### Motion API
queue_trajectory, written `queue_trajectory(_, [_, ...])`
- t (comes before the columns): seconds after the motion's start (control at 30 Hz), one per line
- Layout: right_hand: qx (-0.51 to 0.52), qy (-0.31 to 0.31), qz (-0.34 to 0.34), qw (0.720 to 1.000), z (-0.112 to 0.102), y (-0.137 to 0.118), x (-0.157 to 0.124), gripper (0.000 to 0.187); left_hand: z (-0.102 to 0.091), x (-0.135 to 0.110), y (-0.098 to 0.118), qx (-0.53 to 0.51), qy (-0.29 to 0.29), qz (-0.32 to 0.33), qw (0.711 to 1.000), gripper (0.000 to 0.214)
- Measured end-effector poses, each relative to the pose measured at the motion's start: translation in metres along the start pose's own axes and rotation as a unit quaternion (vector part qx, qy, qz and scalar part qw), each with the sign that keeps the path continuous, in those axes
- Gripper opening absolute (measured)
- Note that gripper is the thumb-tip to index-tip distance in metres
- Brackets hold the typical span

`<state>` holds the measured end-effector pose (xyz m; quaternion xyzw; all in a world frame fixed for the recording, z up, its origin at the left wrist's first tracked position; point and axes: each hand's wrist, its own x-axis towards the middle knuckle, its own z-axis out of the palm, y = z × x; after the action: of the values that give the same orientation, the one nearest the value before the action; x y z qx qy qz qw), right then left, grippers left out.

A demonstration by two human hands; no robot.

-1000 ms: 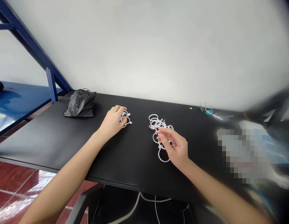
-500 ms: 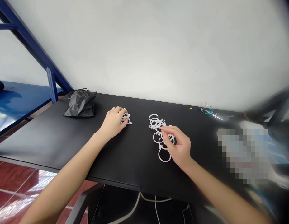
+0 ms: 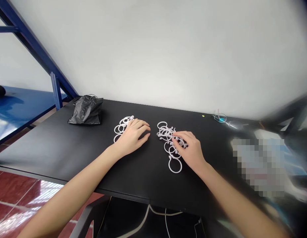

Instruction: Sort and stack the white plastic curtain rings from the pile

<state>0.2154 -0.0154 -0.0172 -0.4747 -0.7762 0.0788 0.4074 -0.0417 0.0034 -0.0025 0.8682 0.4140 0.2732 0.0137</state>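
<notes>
Two groups of thin white rings with small knobs, looking like plastic curtain rings, lie on the black table (image 3: 143, 172). The smaller group (image 3: 118, 129) is at the left, partly covered by my left hand (image 3: 133, 135). That hand is open, its fingers and thumb apart, pointing right with nothing between them. My right hand (image 3: 189, 147) is at the right side of the larger, tangled pile (image 3: 175, 164). Its thumb and fingertips come close together on a white ring there; the exact grip is partly hidden.
A crumpled black plastic bag (image 3: 86, 110) sits at the back left. Glasses (image 3: 220, 118) lie near the wall at the back right, and a blurred, pixelated packet (image 3: 260, 165) is at the right. Cables (image 3: 141, 224) hang below the front edge.
My left hand has moved right and towards me, off the smaller group, and its fingers have spread. More rings show there now. My right hand has shifted only slightly at the larger pile.
</notes>
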Motion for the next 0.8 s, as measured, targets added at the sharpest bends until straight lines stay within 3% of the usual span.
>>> queue_trajectory(0.27, [-0.06, -0.035, -0.067, 0.995, 0.001, -0.002, -0.001, 0.016, 0.007, -0.002, 0.014, -0.063, -0.063, 0.03, 0.996, 0.027])
queue_trajectory(0.47, [-0.088, -0.046, -0.068, 0.993, 0.004, -0.002, -0.003, 0.017, 0.012, -0.004, 0.024, -0.073, -0.133, 0.055, 0.987, 0.045])
queue_trajectory(0.8, [-0.069, 0.032, -0.077, 0.994, 0.005, -0.007, -0.003, 0.018, 0.008, -0.001, 0.026, -0.129, -0.111, 0.061, 0.983, 0.045])
